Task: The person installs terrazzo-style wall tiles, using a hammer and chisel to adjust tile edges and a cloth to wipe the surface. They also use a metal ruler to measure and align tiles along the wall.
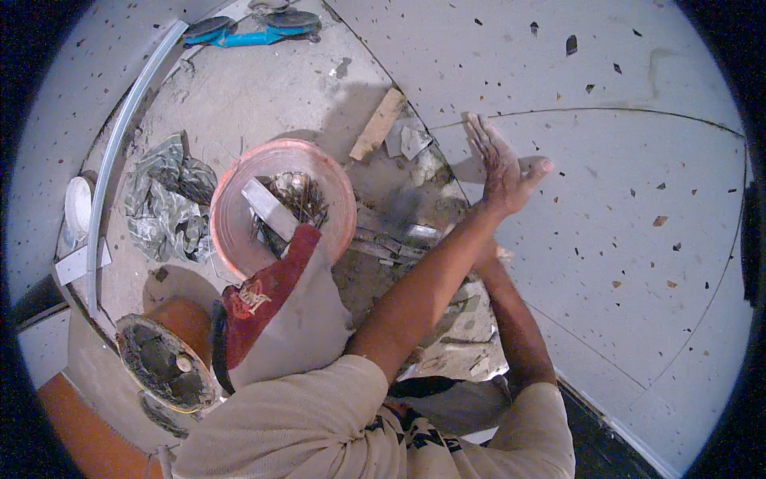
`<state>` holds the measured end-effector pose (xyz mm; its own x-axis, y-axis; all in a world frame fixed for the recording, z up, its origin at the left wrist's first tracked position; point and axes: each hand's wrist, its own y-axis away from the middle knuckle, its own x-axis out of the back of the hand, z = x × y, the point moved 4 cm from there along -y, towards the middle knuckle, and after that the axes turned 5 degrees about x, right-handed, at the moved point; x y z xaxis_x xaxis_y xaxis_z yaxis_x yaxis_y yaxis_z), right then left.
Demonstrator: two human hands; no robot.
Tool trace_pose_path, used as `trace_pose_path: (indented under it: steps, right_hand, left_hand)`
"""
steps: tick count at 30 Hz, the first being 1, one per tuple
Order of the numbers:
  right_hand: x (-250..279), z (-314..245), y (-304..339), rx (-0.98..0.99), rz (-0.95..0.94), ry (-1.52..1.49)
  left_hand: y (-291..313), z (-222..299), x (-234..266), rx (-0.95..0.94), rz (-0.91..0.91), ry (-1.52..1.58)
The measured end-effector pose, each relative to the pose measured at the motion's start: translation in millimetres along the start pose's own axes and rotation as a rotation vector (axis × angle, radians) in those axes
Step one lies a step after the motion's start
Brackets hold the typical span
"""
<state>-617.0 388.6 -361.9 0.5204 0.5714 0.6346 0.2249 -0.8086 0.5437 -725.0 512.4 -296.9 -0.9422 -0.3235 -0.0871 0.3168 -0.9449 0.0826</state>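
My left hand lies on a pale, speckled terrazzo-look slab, fingers stretched out and thumb apart. Nothing shows in its grip. The palm is near a thin dark joint line between two slabs. My right hand is lower, by the slab's edge, mostly hidden behind my left forearm. Only a small part of it shows, so its fingers cannot be made out. Broken rubble lies beside and below my forearms.
A pink bucket holds debris and a flat grey bar. A blue double suction lifter, a wood block, crumpled plastic, a long pale strip and an orange bucket with mortar are around. My bent leg is nearby.
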Motion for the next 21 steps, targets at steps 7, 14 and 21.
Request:
trace_pose_path:
  steps: [7, 14, 21]
  right_hand:
    - [-36.1, 17.8, -13.1, 0.128, 0.075, -0.221]
    - [24.6, 69.2, -44.9, -0.119, -0.239, 0.048]
    - [4.9, -21.8, -25.5, 0.076, -0.051, 0.105]
  left_hand:
    - [-3.8, -61.6, -54.7, 0.071, -0.097, -0.152]
    - [11.0, -43.5, -57.5, 0.129, -0.255, 0.103]
    - [-6.1, -32.8, -21.0, -0.126, 0.131, -0.003]
